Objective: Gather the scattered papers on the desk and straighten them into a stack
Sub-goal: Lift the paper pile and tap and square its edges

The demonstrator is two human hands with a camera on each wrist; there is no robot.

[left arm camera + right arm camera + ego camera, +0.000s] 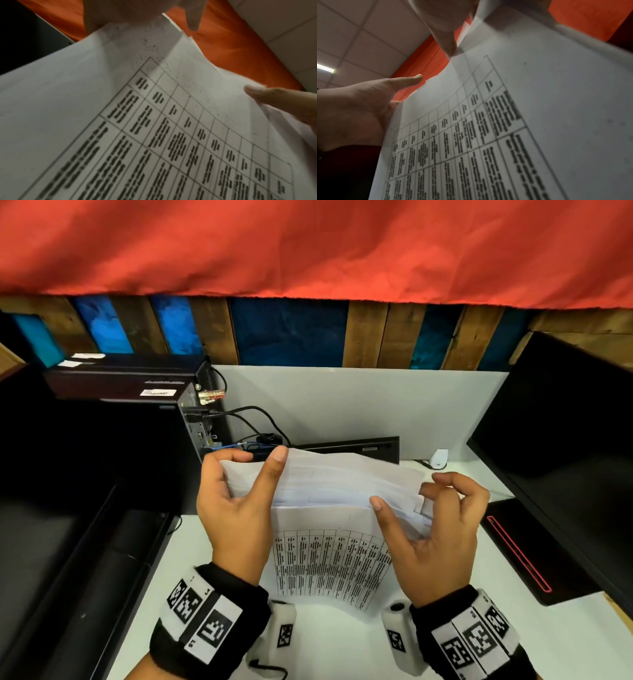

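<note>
An office workstation. A white table (pixel 342 645) carries a dark monitor (pixel 565 440) at right and stacked black desktop computer cases (pixel 120 385) at left, with cables (pixel 253 419) plugged into their rear ports. A pale partition panel (pixel 359 402) backs the table. The right wrist view shows a tiled drop ceiling (pixel 359 33) with a fluorescent strip light (pixel 325 68).
</note>
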